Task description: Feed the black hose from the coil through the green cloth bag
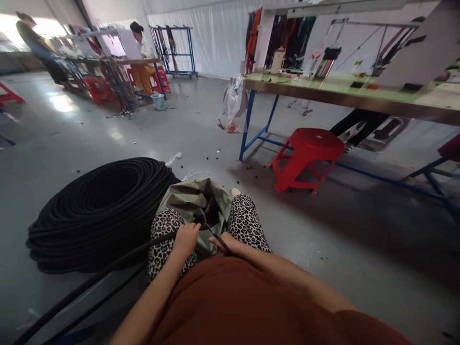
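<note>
My left hand is closed around a black cord as thick as a finger, which runs back to the lower left. Scissors with black handles are in my right hand; their blades point at the cord's end, just beyond my left fingers. Whether the blades touch the cord I cannot tell. Below both hands, between my knees, an olive-green sack stands open with dark contents. A big coil of black cord lies on the floor to my left.
A red stool stands ahead to the right, by a blue-legged worktable. From the table's corner hangs a plastic bag. Farther back left are two people, more red stools, a light-blue bucket and a blue rack.
</note>
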Demonstrator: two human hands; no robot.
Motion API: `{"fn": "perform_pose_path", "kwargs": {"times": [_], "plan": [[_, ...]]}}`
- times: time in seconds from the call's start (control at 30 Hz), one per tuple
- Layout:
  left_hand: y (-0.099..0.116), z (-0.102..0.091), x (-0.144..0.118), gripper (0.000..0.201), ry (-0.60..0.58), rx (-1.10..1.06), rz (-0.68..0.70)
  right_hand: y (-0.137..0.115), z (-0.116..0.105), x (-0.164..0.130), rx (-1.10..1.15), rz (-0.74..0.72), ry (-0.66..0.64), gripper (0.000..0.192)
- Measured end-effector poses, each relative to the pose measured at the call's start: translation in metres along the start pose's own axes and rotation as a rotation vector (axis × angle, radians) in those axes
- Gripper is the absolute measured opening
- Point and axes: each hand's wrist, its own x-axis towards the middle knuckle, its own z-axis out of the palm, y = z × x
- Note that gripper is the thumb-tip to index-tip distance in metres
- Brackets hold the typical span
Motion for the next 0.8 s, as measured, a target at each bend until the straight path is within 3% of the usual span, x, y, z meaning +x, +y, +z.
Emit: {"fn": "perform_pose_path", "kwargs": {"times": [0.33,0.53,0.8], "plan": [[0.002,-0.008,0.001,0.036,-0.006,-0.003,0.024,0.013,0.008,0.010,0.137,0.050,-0.061,0.064],[0.000,-0.007,0.000,0.033,0.025,-0.009,0.023,0.010,0.010,0.013,0.091,0.076,0.034,0.055],[0.001,-0.001,0.001,0.033,0.039,0.005,-0.018,0.010,0.009,0.011,-0.030,-0.077,0.058,0.044]]}}
